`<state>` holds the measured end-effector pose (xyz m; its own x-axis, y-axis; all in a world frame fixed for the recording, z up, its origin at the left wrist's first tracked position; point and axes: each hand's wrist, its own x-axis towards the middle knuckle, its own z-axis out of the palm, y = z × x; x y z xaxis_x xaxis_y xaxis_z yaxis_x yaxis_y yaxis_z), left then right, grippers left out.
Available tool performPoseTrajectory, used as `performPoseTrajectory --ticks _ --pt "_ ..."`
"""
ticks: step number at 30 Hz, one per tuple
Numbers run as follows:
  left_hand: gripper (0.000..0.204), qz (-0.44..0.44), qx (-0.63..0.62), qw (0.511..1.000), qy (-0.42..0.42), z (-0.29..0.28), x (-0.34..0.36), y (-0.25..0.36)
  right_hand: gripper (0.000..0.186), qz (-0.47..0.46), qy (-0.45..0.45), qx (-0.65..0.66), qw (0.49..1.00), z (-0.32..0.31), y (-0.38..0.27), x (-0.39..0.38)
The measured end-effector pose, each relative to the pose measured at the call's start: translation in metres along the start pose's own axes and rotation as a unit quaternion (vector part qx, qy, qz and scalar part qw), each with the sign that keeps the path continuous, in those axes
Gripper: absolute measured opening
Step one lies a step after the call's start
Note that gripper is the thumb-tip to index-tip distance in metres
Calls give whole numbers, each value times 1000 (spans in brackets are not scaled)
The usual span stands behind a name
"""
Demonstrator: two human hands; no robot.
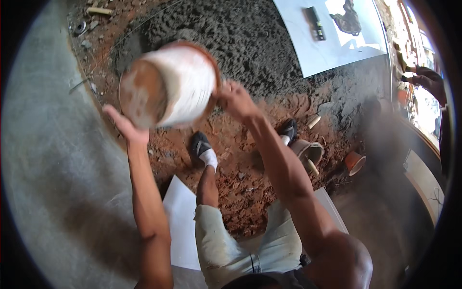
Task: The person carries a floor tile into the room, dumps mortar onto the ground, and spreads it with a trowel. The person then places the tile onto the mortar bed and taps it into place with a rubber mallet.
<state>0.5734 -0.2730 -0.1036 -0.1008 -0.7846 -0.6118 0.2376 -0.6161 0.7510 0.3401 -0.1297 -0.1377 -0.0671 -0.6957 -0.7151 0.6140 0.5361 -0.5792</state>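
"What are the hands doing?"

"They have a big, round, dirty-white bucket [185, 84] with an orange-brown rim. It is tipped over, up in front of the person, near the wet, lumpy grey mix [236, 33] on the ground."

"How is each grip?"

"The right hand [235, 100] has its fingers curled, pinching the bucket by the rim. The left hand [129, 127] is spread out by the bucket's bottom. Part of it may be hidden, so I can't tell if it touches."

"Which step is this?"

"I think it's the tipping-out step. The bottom faces back to the person, and the mouth points away. I can't see inside, so I don't know if anything is left."

"What does the next move need?"

"I'd say hold the rim tight and push the bottom up with the flat left hand, so the bucket leans more. The feet need to stand firm too, because the crumbly red dirt [240, 192] looks bumpy."
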Motion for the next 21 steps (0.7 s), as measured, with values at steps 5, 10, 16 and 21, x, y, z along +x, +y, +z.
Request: performPoseTrajectory --ticks 5,10,16,21 --pt "97 -139 52 989 24 -51 -66 -104 13 -68 46 -123 989 -85 21 -103" --pt "25 -242 512 824 -19 -138 -162 -210 25 -72 241 -424 870 -229 26 -193" --pt "9 -219 598 734 -236 -8 -259 -290 10 -86 454 -517 720 -543 32 -292" --pt "10 -240 598 732 -220 33 -283 -279 24 159 562 -651 484 -690 22 -305"
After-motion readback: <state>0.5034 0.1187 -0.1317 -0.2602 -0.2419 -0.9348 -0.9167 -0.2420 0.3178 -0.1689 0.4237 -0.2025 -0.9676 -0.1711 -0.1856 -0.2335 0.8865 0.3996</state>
